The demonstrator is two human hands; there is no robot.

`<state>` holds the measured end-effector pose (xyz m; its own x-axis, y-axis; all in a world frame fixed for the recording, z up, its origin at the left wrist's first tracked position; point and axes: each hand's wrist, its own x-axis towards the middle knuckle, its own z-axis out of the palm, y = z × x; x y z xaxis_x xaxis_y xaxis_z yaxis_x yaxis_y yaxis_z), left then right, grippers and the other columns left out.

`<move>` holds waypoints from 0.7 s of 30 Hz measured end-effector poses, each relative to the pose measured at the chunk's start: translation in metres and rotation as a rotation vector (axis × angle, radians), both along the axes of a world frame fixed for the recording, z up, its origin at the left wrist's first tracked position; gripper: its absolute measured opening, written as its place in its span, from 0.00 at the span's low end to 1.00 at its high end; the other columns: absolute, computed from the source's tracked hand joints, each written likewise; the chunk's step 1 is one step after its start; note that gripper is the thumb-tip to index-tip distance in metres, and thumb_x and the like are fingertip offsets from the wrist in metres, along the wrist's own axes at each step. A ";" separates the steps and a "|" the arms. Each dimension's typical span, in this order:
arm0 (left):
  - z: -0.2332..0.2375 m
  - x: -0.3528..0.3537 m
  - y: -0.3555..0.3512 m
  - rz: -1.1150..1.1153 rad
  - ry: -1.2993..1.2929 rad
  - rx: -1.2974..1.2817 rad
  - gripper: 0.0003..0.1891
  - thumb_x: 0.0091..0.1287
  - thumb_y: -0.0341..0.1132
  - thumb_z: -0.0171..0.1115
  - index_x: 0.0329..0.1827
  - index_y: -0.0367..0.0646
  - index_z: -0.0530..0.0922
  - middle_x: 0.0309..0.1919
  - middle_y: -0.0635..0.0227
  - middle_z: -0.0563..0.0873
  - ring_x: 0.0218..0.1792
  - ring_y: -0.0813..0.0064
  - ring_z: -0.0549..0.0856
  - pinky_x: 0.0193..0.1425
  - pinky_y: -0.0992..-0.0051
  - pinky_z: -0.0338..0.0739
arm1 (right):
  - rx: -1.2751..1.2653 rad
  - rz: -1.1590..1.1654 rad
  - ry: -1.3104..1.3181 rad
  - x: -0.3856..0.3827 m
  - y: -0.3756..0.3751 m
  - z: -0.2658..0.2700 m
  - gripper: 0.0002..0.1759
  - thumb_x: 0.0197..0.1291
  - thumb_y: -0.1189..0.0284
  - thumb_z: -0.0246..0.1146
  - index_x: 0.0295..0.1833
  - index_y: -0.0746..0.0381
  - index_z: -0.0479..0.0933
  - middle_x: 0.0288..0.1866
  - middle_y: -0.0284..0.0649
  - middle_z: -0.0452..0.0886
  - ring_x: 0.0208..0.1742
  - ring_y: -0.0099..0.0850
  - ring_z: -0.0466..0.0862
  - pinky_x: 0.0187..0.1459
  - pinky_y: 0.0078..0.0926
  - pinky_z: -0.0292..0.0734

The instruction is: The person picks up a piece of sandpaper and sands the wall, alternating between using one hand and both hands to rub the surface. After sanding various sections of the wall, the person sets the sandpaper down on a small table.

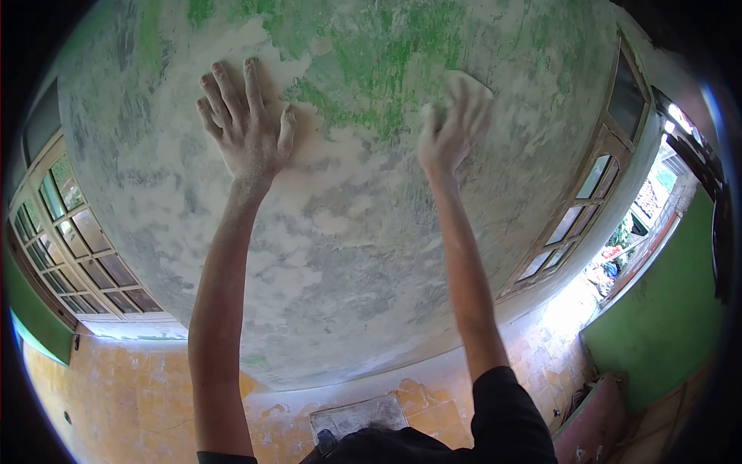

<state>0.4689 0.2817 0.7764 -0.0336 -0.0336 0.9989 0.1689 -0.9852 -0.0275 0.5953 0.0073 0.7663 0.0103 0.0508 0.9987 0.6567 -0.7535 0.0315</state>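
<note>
My left hand [246, 127] lies flat against the patchy wall [348, 224], fingers spread and dusted white, with nothing in it. Farther right, my right hand [454, 127] is smeared by motion. It presses a pale, thin sheet that looks like sandpaper [477, 83] against the wall; only its upper edge shows past the fingers. Green paint shows between and above my hands. Grey and whitish patches cover the wall's lower part.
A paned wooden door [77, 240] stands at the left, and a wooden-framed window [576, 209] at the right. Below are yellowish floor tiles [147, 387] and a grey slab [359, 415]. A pinkish board [595, 425] leans near the green wall [665, 309] at the lower right.
</note>
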 end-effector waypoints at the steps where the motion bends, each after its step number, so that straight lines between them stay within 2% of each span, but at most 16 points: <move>1: 0.000 0.000 -0.001 0.001 0.002 -0.003 0.40 0.75 0.62 0.41 0.85 0.49 0.54 0.83 0.42 0.47 0.84 0.43 0.43 0.82 0.41 0.38 | 0.213 -0.029 0.080 0.001 0.005 0.000 0.39 0.72 0.38 0.47 0.83 0.40 0.57 0.88 0.50 0.42 0.87 0.54 0.40 0.80 0.69 0.34; 2: 0.000 0.000 -0.001 -0.007 0.006 -0.007 0.41 0.74 0.62 0.42 0.85 0.49 0.52 0.83 0.42 0.47 0.84 0.42 0.43 0.82 0.41 0.38 | 0.424 -0.055 0.159 0.001 0.012 -0.001 0.38 0.72 0.39 0.48 0.83 0.40 0.57 0.88 0.50 0.43 0.87 0.54 0.40 0.80 0.69 0.34; 3: 0.001 -0.001 -0.001 -0.014 0.011 -0.009 0.42 0.74 0.62 0.43 0.85 0.49 0.51 0.83 0.41 0.47 0.84 0.42 0.43 0.82 0.41 0.38 | 0.421 -0.050 0.163 -0.007 0.023 -0.004 0.38 0.72 0.39 0.48 0.83 0.40 0.57 0.88 0.50 0.43 0.87 0.54 0.40 0.80 0.69 0.34; 5: 0.001 -0.002 0.000 -0.015 0.010 -0.003 0.42 0.73 0.62 0.43 0.85 0.49 0.51 0.83 0.41 0.47 0.84 0.42 0.43 0.82 0.41 0.38 | -0.064 -0.041 -0.101 -0.029 0.042 -0.014 0.37 0.73 0.41 0.48 0.82 0.44 0.60 0.87 0.46 0.49 0.86 0.52 0.45 0.79 0.70 0.39; 6: 0.001 -0.001 0.000 -0.022 0.004 -0.001 0.42 0.73 0.62 0.44 0.85 0.48 0.51 0.83 0.41 0.47 0.83 0.42 0.44 0.81 0.41 0.39 | -0.070 -0.036 -0.098 -0.029 0.042 -0.012 0.37 0.73 0.41 0.48 0.82 0.44 0.60 0.87 0.46 0.49 0.86 0.52 0.45 0.79 0.70 0.39; 8: 0.001 0.001 0.002 -0.029 -0.008 0.008 0.42 0.72 0.61 0.46 0.85 0.48 0.53 0.82 0.40 0.48 0.83 0.40 0.46 0.81 0.39 0.41 | -0.396 0.011 -0.178 -0.025 0.033 -0.008 0.35 0.75 0.44 0.48 0.82 0.45 0.60 0.87 0.45 0.50 0.86 0.52 0.45 0.79 0.71 0.38; 11: 0.000 0.000 0.004 -0.023 -0.020 0.047 0.42 0.71 0.61 0.48 0.84 0.47 0.56 0.81 0.36 0.51 0.81 0.35 0.49 0.79 0.38 0.45 | -0.006 -0.015 -0.127 -0.008 0.013 0.021 0.34 0.75 0.48 0.49 0.82 0.46 0.60 0.87 0.45 0.51 0.86 0.53 0.46 0.78 0.71 0.39; 12: 0.000 0.000 0.005 -0.019 -0.004 0.053 0.43 0.72 0.63 0.45 0.84 0.47 0.55 0.81 0.38 0.51 0.82 0.38 0.48 0.80 0.39 0.43 | 0.146 0.021 -0.107 -0.001 0.011 0.029 0.34 0.74 0.49 0.51 0.82 0.47 0.60 0.86 0.46 0.51 0.86 0.54 0.47 0.78 0.71 0.40; 13: 0.000 -0.002 0.005 -0.018 0.012 0.061 0.43 0.73 0.65 0.43 0.85 0.47 0.54 0.82 0.41 0.51 0.83 0.41 0.47 0.80 0.41 0.41 | 0.146 0.026 -0.097 0.003 0.020 0.031 0.34 0.74 0.49 0.51 0.82 0.47 0.60 0.86 0.46 0.51 0.86 0.54 0.47 0.78 0.71 0.40; 14: 0.001 -0.005 0.007 -0.018 0.037 0.098 0.42 0.74 0.65 0.41 0.84 0.47 0.57 0.82 0.45 0.54 0.83 0.44 0.49 0.81 0.42 0.41 | 0.314 0.013 -0.033 0.006 0.029 0.031 0.35 0.74 0.48 0.51 0.82 0.47 0.60 0.86 0.46 0.51 0.86 0.54 0.48 0.78 0.70 0.41; 15: 0.005 -0.015 0.004 -0.017 0.047 0.099 0.42 0.74 0.65 0.41 0.84 0.47 0.57 0.82 0.45 0.54 0.83 0.44 0.49 0.81 0.42 0.41 | 0.483 -0.005 0.033 0.006 0.037 0.028 0.36 0.73 0.47 0.51 0.82 0.47 0.60 0.86 0.47 0.52 0.85 0.55 0.48 0.78 0.70 0.41; 16: 0.010 -0.027 -0.001 -0.027 0.125 0.117 0.40 0.73 0.61 0.45 0.84 0.47 0.57 0.83 0.48 0.53 0.83 0.47 0.49 0.82 0.43 0.40 | 0.484 -0.008 0.042 -0.001 0.044 0.023 0.36 0.73 0.47 0.51 0.82 0.47 0.60 0.86 0.47 0.52 0.85 0.55 0.48 0.78 0.70 0.41; 17: 0.012 -0.036 -0.003 -0.038 0.203 0.134 0.39 0.73 0.57 0.48 0.84 0.48 0.57 0.84 0.51 0.52 0.84 0.50 0.49 0.83 0.44 0.39 | 0.287 -0.028 -0.048 -0.009 0.050 0.015 0.37 0.72 0.47 0.52 0.82 0.48 0.61 0.86 0.48 0.52 0.86 0.55 0.47 0.79 0.69 0.40; 18: 0.012 -0.038 -0.001 -0.041 0.211 0.132 0.39 0.73 0.57 0.48 0.84 0.48 0.57 0.84 0.51 0.52 0.84 0.50 0.49 0.83 0.44 0.39 | 0.090 -0.048 -0.137 -0.017 0.053 0.007 0.37 0.71 0.47 0.53 0.81 0.49 0.62 0.85 0.49 0.53 0.86 0.56 0.45 0.79 0.68 0.39; 19: 0.012 -0.039 0.002 -0.020 0.251 0.152 0.41 0.72 0.59 0.49 0.84 0.48 0.56 0.84 0.51 0.51 0.84 0.50 0.48 0.83 0.43 0.38 | 0.089 -0.054 -0.130 -0.023 0.049 -0.008 0.37 0.71 0.47 0.53 0.81 0.49 0.62 0.85 0.49 0.53 0.86 0.56 0.45 0.79 0.68 0.39; 21: 0.010 -0.039 0.004 -0.010 0.289 0.173 0.43 0.71 0.61 0.49 0.84 0.48 0.55 0.84 0.51 0.50 0.85 0.51 0.47 0.83 0.42 0.37 | -0.319 0.027 -0.120 -0.027 0.041 -0.039 0.38 0.70 0.48 0.57 0.81 0.49 0.62 0.85 0.52 0.52 0.85 0.59 0.43 0.79 0.66 0.40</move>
<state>0.4301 0.2855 0.7861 0.2492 -0.2042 0.9467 0.1200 -0.9635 -0.2395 0.5683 0.0485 0.7274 -0.1122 0.3590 0.9266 0.6536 -0.6757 0.3409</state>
